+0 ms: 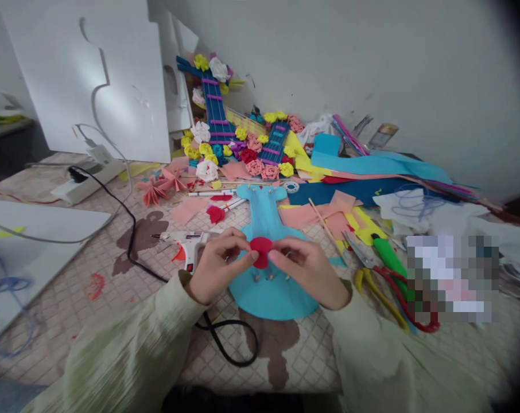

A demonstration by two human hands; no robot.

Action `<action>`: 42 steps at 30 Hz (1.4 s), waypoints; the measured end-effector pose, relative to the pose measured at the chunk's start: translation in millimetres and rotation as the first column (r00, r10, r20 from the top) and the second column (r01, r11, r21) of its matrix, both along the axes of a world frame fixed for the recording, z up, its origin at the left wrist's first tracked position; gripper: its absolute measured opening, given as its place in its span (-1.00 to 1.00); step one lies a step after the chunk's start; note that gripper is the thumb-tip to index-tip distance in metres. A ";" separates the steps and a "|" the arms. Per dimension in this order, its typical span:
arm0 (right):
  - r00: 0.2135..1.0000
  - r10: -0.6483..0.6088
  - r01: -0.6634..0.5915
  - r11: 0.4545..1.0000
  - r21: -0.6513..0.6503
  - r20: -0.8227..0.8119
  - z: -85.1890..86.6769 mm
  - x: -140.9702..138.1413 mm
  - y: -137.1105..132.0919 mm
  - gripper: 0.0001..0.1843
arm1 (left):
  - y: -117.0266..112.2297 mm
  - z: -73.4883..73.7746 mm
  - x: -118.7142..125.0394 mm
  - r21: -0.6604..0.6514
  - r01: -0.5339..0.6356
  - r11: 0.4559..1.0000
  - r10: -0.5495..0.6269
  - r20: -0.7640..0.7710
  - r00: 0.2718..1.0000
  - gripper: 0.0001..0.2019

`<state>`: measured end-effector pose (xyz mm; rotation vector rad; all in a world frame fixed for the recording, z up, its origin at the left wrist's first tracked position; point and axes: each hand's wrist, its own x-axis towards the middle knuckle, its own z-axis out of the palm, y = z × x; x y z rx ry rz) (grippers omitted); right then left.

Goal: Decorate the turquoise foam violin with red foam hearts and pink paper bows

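Between my two hands is a round red paper disc (260, 252), pinched at its left edge by my left hand (223, 261) and at its right edge by my right hand (309, 268). Under the disc lies a light-blue paper guitar shape (275, 301) with its neck pointing away from me. Small pegs stick out of its body and its head. My wrists partly cover the sides of the body. A white glue gun (193, 248) rests just left of my left hand.
Scissors with red handles (408, 298), yellow-handled pliers (378, 298) and a green tool handle (389, 255) lie at right. Decorated paper guitars with flowers (217, 109) lean at the back. A black cable (133, 229) runs from a power strip (88, 180) at left.
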<state>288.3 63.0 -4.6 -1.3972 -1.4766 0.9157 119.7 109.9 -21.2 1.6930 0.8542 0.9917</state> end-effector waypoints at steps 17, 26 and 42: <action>0.991 0.098 -0.108 0.988 -0.110 -0.097 -9.7 -3.6 -2.6 -0.84 | -4.8 6.5 0.2 -0.043 0.086 0.995 -0.090 -0.108 0.990 -0.84; 0.983 0.138 -0.151 0.983 -0.102 -0.124 -6.2 -2.2 -5.1 -0.80 | -6.4 5.7 0.6 -0.033 0.099 0.995 -0.100 -0.023 0.995 -0.85; 0.972 0.121 -0.146 0.983 -0.114 -0.201 -8.1 1.8 -6.9 -0.78 | -4.4 0.3 -3.4 -0.040 0.053 0.998 -0.052 0.028 0.998 -0.86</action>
